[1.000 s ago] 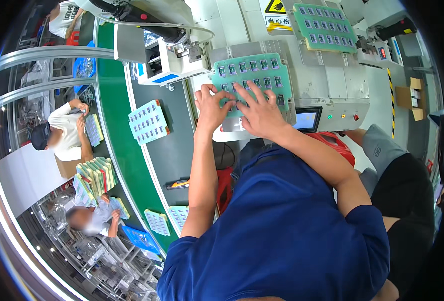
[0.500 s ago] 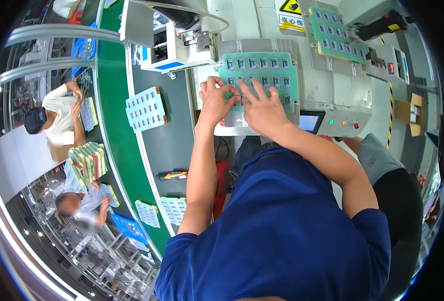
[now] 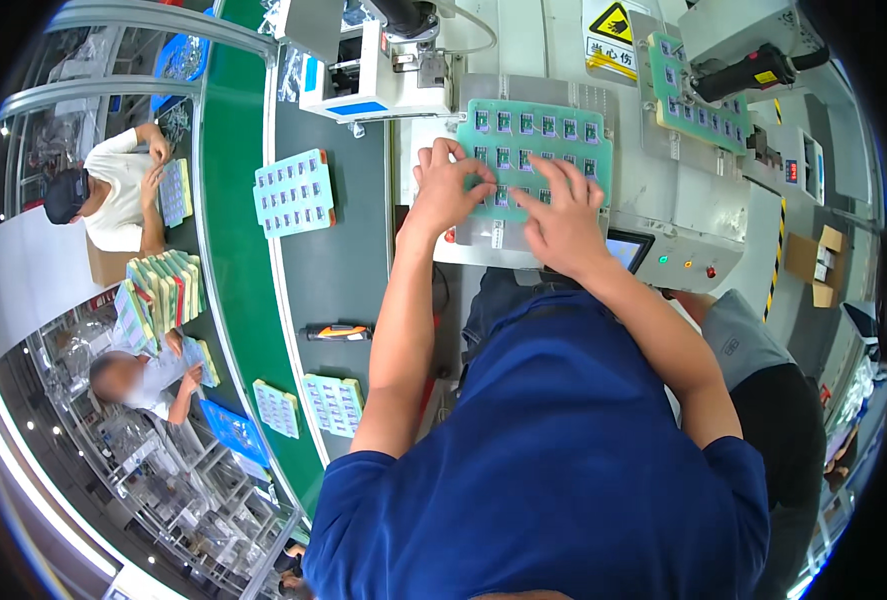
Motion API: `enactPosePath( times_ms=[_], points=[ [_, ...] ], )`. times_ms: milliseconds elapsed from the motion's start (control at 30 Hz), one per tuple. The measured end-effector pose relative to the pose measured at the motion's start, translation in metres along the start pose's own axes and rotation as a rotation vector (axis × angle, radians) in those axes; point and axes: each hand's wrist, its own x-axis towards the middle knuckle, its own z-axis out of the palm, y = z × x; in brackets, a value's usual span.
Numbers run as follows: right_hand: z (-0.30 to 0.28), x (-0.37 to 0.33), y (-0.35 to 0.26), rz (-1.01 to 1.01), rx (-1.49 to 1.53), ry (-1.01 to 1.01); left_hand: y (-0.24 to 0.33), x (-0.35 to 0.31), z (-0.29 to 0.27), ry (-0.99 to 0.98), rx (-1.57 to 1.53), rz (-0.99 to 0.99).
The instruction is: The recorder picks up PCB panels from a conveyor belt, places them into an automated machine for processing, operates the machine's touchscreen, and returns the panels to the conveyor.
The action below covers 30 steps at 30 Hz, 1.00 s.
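A green tray (image 3: 553,113) with rows of small dark components lies flat on a metal plate in front of me. My left hand (image 3: 445,190) is over its left edge, thumb and forefinger pinched together above the lower left components. Whatever may be between those fingertips is too small to make out. Spread across the lower middle of the same tray is my right hand (image 3: 570,222), its fingers apart and partly bent, the tips close to or touching the components. It hides several of those in the lower rows.
Left of the plate stands a white machine (image 3: 363,80). A similar tray (image 3: 698,115) sits under a black tool (image 3: 753,72) at the right. Near the control buttons is a small screen (image 3: 627,250). More trays (image 3: 294,193) and an orange-black tool (image 3: 338,332) lie leftward; two co-workers sit beyond.
The whole view has shifted slightly, so the tray appears further right. My right hand has moved a little right across the tray, away from the left hand, which stays pinched at the left edge.
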Motion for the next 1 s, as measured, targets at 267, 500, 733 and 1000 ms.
enactPosePath(
  times_ms=[267,500,733,1000],
  points=[
    [0.007,-0.012,0.000,-0.103,-0.041,-0.103,0.005,0.002,0.003,-0.029,0.015,-0.006],
    [0.017,-0.019,0.004,-0.197,-0.216,-0.087,0.014,0.000,0.010,0.174,0.057,-0.075],
    [0.005,-0.024,0.003,-0.116,-0.099,-0.057,0.021,-0.001,0.016,0.191,0.035,-0.157],
    [-0.009,-0.028,0.015,0.010,-0.016,-0.111,0.042,0.000,0.015,0.032,0.036,-0.022]
  ],
)
